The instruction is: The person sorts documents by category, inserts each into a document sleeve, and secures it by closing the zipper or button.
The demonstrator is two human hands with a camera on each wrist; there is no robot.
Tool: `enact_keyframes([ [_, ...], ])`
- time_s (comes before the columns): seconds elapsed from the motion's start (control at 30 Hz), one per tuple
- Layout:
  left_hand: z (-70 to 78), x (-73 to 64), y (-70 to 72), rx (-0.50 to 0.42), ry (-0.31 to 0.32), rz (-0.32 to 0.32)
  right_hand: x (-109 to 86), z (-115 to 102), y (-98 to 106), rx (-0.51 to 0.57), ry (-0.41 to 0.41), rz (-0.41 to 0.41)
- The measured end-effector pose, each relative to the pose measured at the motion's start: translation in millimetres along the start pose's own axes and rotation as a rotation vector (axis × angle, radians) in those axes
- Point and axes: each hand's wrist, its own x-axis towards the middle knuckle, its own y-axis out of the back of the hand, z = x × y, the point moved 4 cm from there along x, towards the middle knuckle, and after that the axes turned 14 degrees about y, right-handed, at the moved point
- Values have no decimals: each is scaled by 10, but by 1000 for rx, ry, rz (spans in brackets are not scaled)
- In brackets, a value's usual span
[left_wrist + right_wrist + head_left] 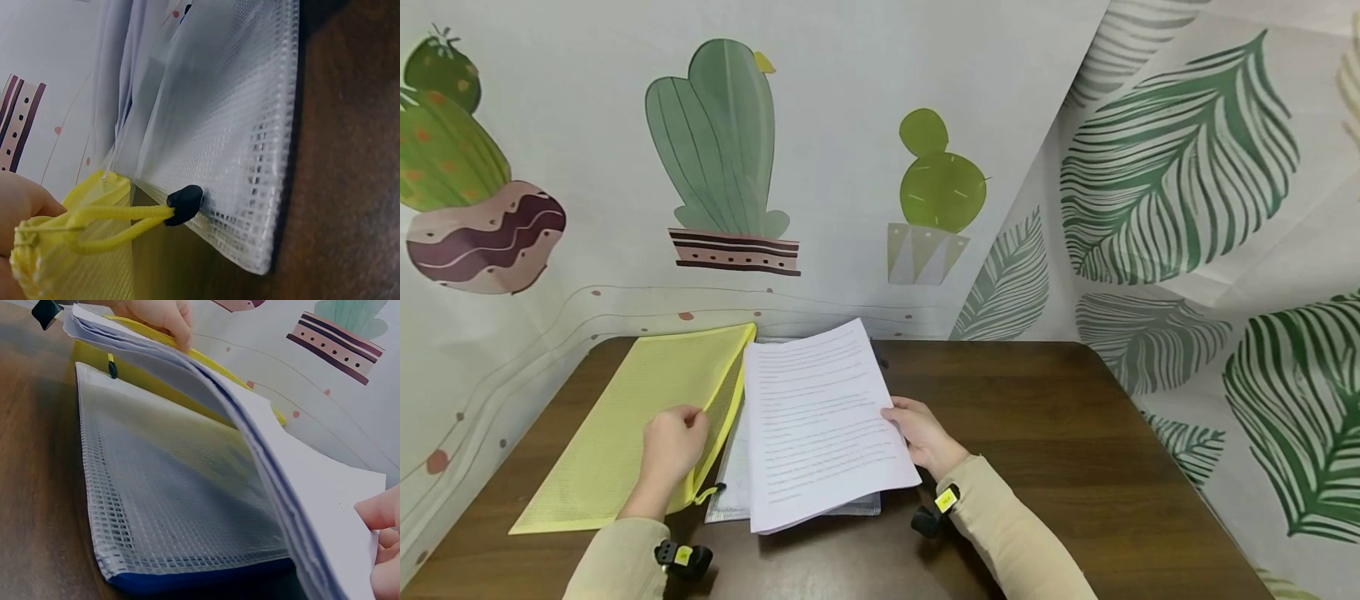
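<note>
My left hand (672, 443) pinches the upper edge of a yellow mesh zipper pouch (617, 425), lifting one side so its mouth gapes. A yellow cord pull with a black tip (184, 205) hangs from that pouch's near corner. In my right hand (923, 435), a stack of printed paper sheets (820, 425) is gripped by its right edge, thumb on top. The sheets are raised and tilted, their left side beside the pouch's mouth. Beneath them lies a clear white mesh pouch (175, 481), partly hidden in the head view. A blue edge (187, 580) shows along it.
The brown wooden table (1037, 433) carries both pouches on its left and middle. Behind it hangs a wall cloth (850, 167) printed with cacti and leaves. Each wrist wears a black camera, the left one (685, 560) close above the table.
</note>
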Motion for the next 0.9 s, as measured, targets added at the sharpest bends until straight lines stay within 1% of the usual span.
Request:
enact_keyframes([
  [0.17,15,-8,3,-12,0,-4,26,22,-53,-11,8,13],
  [0.3,27,-14,6,-14,6,-16,38,33,-94,-47,-4,27],
  [0.47,32,-17,-5,-2,6,-29,56,18,-170,-49,-13,30],
  [0.6,35,-1,-30,14,6,-52,62,-38,-240,-50,9,36],
  [0.7,42,5,-43,24,10,-82,89,-47,-274,-58,34,51],
  [0.9,54,6,-62,57,8,-121,129,1,-330,-49,44,78],
])
